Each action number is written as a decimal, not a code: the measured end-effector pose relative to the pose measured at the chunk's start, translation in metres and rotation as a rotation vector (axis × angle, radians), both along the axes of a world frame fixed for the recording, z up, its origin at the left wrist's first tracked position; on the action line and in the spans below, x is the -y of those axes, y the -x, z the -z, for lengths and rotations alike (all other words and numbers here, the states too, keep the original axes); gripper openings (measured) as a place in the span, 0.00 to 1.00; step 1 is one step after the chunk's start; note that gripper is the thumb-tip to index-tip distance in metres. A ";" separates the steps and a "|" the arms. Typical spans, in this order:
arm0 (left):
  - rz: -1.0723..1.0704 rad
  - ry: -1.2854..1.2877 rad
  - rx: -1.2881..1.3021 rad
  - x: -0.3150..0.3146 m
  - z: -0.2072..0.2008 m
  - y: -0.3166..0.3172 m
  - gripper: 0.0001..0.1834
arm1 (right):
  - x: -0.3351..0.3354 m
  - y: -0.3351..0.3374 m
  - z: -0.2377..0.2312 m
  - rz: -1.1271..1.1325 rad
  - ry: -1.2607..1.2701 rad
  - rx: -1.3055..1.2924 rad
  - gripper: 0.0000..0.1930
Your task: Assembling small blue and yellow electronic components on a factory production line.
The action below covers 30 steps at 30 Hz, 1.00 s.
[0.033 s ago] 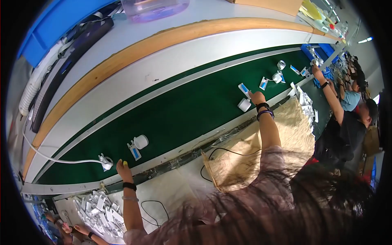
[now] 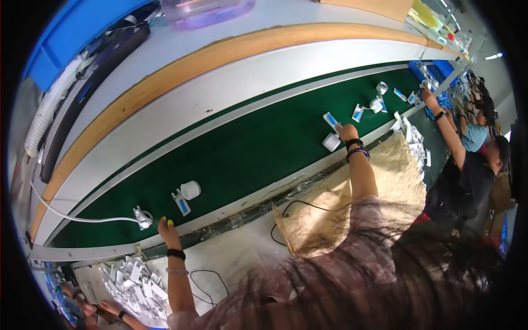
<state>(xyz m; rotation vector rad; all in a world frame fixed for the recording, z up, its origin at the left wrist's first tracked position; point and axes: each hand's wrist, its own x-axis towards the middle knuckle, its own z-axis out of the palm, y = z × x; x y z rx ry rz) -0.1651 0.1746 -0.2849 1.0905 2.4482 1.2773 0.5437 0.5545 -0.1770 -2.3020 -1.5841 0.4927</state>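
The right hand (image 2: pixel 347 132) reaches over the green belt (image 2: pixel 247 148), fingers bent at a blue-and-white piece (image 2: pixel 330 120) with a white cup (image 2: pixel 331 143) just beside; whether it grips either, I cannot tell. The left hand (image 2: pixel 168 233) is at the belt's near edge, loosely curled, its hold unclear. Nearby, a white hose (image 2: pixel 91 219) runs to a white fitting (image 2: pixel 143 218). White parts (image 2: pixel 135 286) heap below, brown paper (image 2: pixel 324 225) covers the desk (image 2: pixel 236 250), and hair (image 2: pixel 352 280) blocks the lower view.
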 end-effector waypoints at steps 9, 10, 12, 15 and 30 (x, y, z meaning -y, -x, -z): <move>0.252 -0.026 0.124 0.039 -0.094 -0.119 0.22 | 0.013 0.077 0.017 -0.263 -0.264 -0.697 0.13; 0.295 -0.081 0.101 0.038 -0.098 -0.131 0.22 | 0.022 0.094 0.006 -0.270 -0.251 -0.841 0.13; 0.425 -0.176 0.068 0.036 -0.127 -0.159 0.22 | 0.055 0.139 -0.038 -0.319 -0.149 -1.012 0.12; 0.662 -0.295 0.170 0.021 -0.150 -0.185 0.23 | 0.114 0.184 -0.094 -0.536 0.072 -1.175 0.11; 0.895 -0.173 0.740 0.132 -0.286 -0.252 0.37 | 0.391 0.272 -0.227 -1.268 0.678 -1.310 0.14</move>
